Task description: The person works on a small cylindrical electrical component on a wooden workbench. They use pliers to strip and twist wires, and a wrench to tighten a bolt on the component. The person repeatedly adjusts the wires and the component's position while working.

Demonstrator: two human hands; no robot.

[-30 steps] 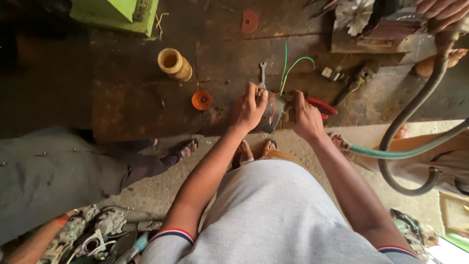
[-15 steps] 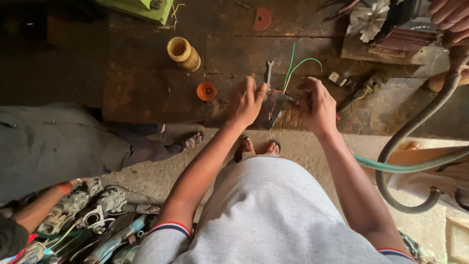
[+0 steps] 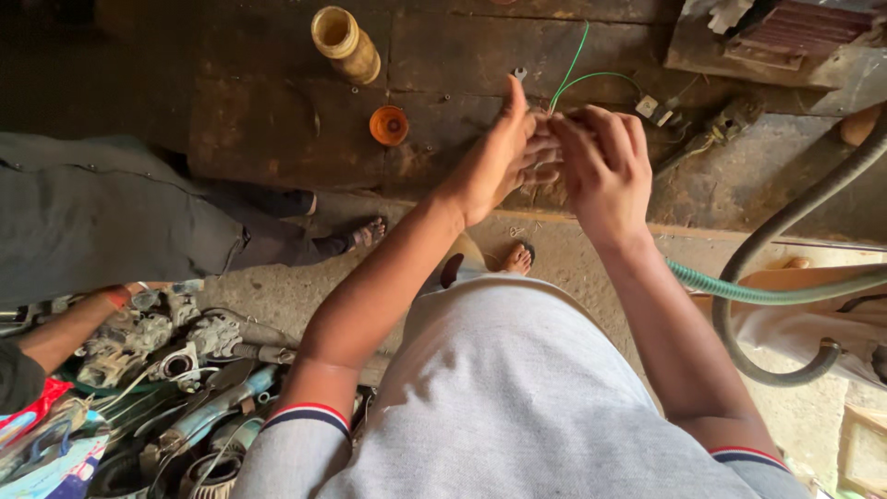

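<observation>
Grimy dark wooden workbench — at its near edge, left hand and right hand pinch a thin green wire; tugging could slip it — or nick fingers.

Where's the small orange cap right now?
In the head view, the orange cap sits on the dark wooden bench, just left of the left hand and below-right of the yellow spool.

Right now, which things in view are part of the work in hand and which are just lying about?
In hand:
- left hand and right hand, raised together over the workbench
- green wire, running up from between the fingers

Lying about:
- yellow spool
- orange cap
- green hose
- pile of tool parts on the floor
</observation>
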